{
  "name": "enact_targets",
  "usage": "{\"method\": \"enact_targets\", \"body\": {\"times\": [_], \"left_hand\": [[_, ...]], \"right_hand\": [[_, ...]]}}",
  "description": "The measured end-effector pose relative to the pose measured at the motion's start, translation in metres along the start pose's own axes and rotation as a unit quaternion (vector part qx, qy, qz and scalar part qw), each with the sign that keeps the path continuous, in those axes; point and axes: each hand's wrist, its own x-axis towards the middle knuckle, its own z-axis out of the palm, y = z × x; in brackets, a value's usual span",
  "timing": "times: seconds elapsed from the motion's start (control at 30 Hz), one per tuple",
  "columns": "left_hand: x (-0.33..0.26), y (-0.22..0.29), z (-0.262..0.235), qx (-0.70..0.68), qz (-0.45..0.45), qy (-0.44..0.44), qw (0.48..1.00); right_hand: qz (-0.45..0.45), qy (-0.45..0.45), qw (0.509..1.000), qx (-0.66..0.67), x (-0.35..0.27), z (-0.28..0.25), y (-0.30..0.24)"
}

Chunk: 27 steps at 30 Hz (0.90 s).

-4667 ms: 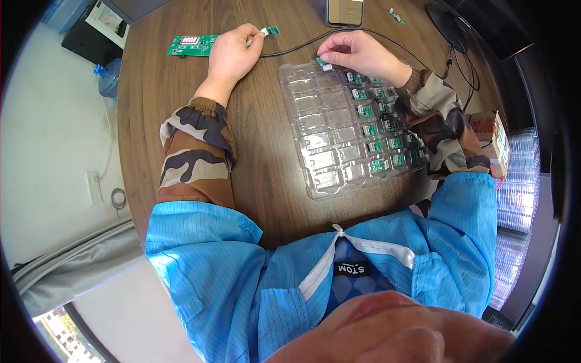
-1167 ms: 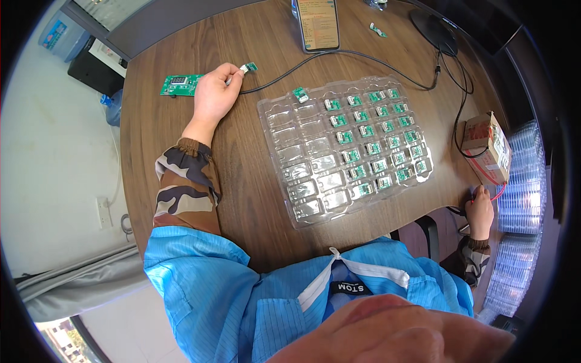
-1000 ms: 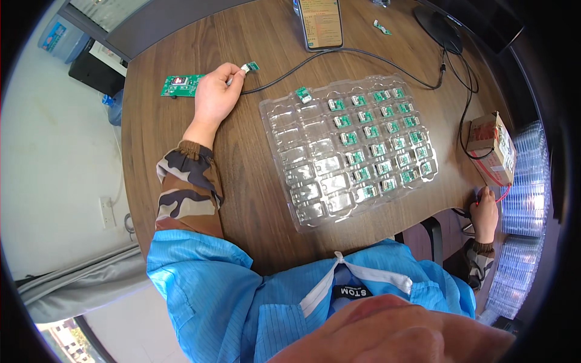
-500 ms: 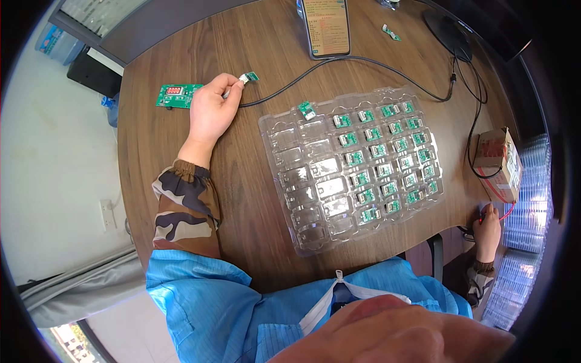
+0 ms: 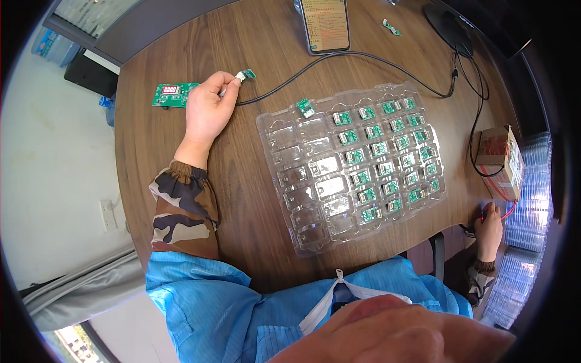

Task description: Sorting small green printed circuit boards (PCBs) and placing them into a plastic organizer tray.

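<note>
a: layout?

b: wooden table (image 5: pixel 242 199), clear tray (image 5: pixel 330 186) on it. placing everything off the tray.

a: next size down?

b: cardboard box (image 5: pixel 499 163) right of tray. phone (image 5: pixel 327 27) beyond its far edge.

a: hands?

b: right hand (image 5: pixel 489 228) right of tray, nearer than the box, fingers curled by a red wire (image 5: pixel 508 211). can't tell if it's gripping. left hand (image 5: pixel 210 104) left of tray, thumb and forefinger pinched on the white connector end of a small green board (image 5: pixel 248 75), which sits off the tray's far left corner.

a: rest?

b: display board (image 5: pixel 175 95), digits lit, farther left of tray, partly under the left hand. black cable (image 5: pixel 363 57) loops past the tray's far edge, end hidden at the hand. seated boards (image 5: pixel 373 131) in tray's right-hand columns. loose board (image 5: pixel 305 108) askew on its far rim.

a: risks?

b: my read: pinch is narrow, so a slip or twist could drop the held board or stress its connector. snagged cable could jerk that hand. bump the tray and the loose one could slide off. tugging the red wire could strain its joint.
</note>
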Motion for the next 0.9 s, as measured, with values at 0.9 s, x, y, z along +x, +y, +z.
{"method": "enact_targets", "body": {"times": [0.9], "left_hand": [[0.0020,-0.0032,0.0005,-0.007,-0.010,-0.003,1.000]], "right_hand": [[-0.008,-0.002,1.000,-0.005,0.0042,-0.0005,0.0017]]}}
